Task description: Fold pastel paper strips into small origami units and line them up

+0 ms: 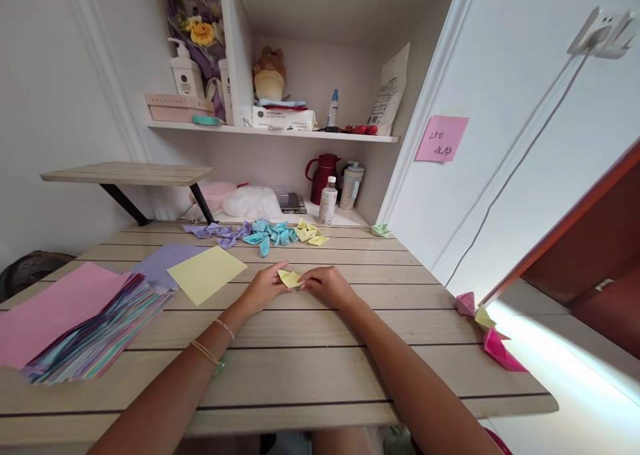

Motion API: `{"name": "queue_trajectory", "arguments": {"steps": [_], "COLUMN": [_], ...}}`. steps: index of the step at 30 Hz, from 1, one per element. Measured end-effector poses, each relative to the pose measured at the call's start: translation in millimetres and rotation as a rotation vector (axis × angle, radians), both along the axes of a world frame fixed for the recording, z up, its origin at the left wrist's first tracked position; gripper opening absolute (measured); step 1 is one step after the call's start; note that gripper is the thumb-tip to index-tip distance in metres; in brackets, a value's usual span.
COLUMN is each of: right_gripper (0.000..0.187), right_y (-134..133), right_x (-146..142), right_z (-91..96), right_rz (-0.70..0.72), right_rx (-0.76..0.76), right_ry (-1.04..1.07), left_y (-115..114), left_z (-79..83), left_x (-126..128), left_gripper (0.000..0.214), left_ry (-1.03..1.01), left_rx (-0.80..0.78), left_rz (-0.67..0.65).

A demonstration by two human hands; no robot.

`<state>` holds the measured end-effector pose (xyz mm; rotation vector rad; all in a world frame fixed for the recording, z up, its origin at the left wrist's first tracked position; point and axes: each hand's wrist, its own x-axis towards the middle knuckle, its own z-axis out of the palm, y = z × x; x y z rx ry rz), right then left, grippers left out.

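Observation:
Between my two hands is a small folded yellow paper boat (289,279), held just over the middle of the table. My left hand (265,287) grips its left side, thumb and fingers closed on the paper. With a pinch, my right hand (330,286) has hold of its right corner. Left of my left hand lies a flat yellow sheet (207,273), partly over a purple sheet (167,263). Beyond my hands sit several folded pieces in purple (226,234), blue (273,232) and yellow (310,232).
A thick stack of coloured paper (95,322) lies at the left. Pink, yellow and magenta paper boats (503,352) line the right edge; a green one (381,230) is at the back. A bottle (328,202) stands by the shelf, and a small raised stand (127,173) at back left.

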<state>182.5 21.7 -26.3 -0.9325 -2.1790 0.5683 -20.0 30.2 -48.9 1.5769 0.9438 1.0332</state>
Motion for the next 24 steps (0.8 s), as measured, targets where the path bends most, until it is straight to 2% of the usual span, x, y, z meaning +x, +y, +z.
{"name": "queue_trajectory", "arguments": {"steps": [4, 7, 11, 15, 17, 20, 22, 24], "right_gripper": [0.015, 0.017, 0.020, 0.022, 0.027, 0.044, 0.050, 0.046], "right_y": [-1, 0, 8, 27, 38, 51, 52, 46], "right_x": [-3, -4, -3, -2, -1, 1, 4, 12], "right_z": [-1.8, -2.3, 0.2, 13.1, 23.0, 34.5, 35.9, 32.3], "right_rz": [-0.082, -0.158, -0.280, -0.503, -0.509, -0.462, -0.452, -0.458], "right_rx": [0.021, 0.038, 0.028, 0.052, 0.050, 0.056, 0.068, 0.064], "right_ry": [-0.023, 0.003, 0.014, -0.002, -0.019, -0.048, -0.052, -0.039], "left_y": [-5, -7, -5, 0, 1, 2, 2, 2], "left_z": [7.0, 9.7, 4.6, -1.1, -2.1, -2.3, -2.0, -1.4], "left_x": [0, -1, -3, -4, -4, -5, -6, -7], "left_gripper": [0.091, 0.102, 0.104, 0.102, 0.101, 0.100, 0.098, 0.096], "left_ry": [-0.035, -0.064, -0.067, -0.080, -0.088, -0.086, -0.080, -0.069], "left_rx": [0.011, 0.043, 0.045, 0.036, 0.034, 0.033, 0.038, 0.044], "left_rz": [0.001, 0.093, 0.234, 0.267, 0.269, 0.262, 0.255, 0.243]}}
